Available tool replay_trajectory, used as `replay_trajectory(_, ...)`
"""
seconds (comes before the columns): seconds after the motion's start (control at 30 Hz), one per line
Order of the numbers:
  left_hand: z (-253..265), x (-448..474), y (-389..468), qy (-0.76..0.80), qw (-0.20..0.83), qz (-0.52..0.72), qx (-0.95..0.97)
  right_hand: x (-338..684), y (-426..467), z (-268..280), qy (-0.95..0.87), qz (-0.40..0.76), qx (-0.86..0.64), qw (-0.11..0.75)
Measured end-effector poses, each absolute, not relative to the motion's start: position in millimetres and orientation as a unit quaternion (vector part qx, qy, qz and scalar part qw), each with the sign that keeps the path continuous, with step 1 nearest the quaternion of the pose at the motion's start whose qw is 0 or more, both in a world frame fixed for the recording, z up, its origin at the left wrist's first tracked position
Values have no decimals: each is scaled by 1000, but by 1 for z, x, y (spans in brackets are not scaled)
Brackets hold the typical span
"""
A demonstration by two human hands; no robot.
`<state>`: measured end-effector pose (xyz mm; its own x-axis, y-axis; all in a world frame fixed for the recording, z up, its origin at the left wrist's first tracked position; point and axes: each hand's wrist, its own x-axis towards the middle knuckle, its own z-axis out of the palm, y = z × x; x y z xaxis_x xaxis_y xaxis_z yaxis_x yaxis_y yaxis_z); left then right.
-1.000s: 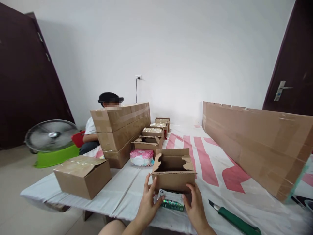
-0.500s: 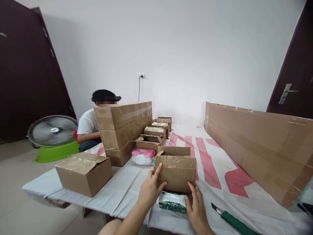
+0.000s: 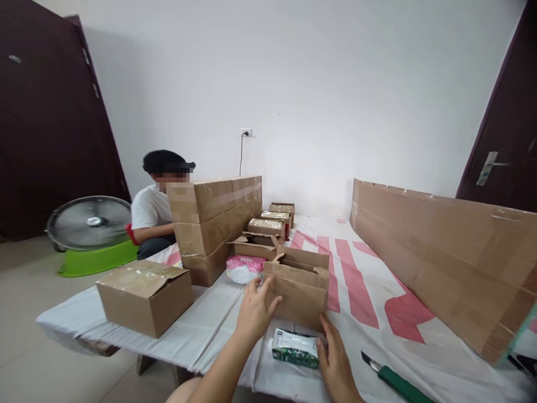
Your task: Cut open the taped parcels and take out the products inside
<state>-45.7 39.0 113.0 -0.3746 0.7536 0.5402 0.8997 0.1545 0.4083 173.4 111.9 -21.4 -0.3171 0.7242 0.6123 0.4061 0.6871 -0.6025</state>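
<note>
An open cardboard box [image 3: 296, 302] stands upright in front of me with its top flaps raised. My left hand [image 3: 257, 310], fingers spread, is at the box's left front edge. At its lower right corner are the stretched fingers of my right hand [image 3: 335, 355]. The right thumb lies against the end of a green and white soft pack [image 3: 295, 348], which rests on the cloth in front of the box. A pink and white wipes pack [image 3: 245, 270] sits just left of the box. The box's inside is mostly hidden.
A green utility knife [image 3: 398, 382] lies at right, blade out. Taped boxes are stacked [image 3: 218, 224] at left, with a single box [image 3: 145, 296] nearer. Several boxes [image 3: 266, 225] line up behind. A long cardboard panel [image 3: 440, 257] stands right. A person [image 3: 153, 210] sits beyond the stack.
The open box has shifted slightly left and turned, showing more of its opening. My left hand has moved down from its top edge. More cloth shows between the box and the green pack.
</note>
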Motion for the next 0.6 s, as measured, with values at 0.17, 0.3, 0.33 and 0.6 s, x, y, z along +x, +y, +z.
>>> replay_trajectory(0.17, 133, -68, 64, -656, 93, -478, -577, 174, 111, -22, -770, 240, -378, 453)
replay_trajectory(0.3, 137, -82, 81, -615, 20, -522, -590, 174, 112, -21, -750, 254, -397, 465)
replay_trajectory(0.33, 136, -83, 82, -613, 13, -527, -589, 175, 113, -21, -747, 256, -402, 464)
replay_trajectory(0.6, 121, -79, 75, -621, -2, -562, -547, 176, 108, -18, -759, 237, -415, 441)
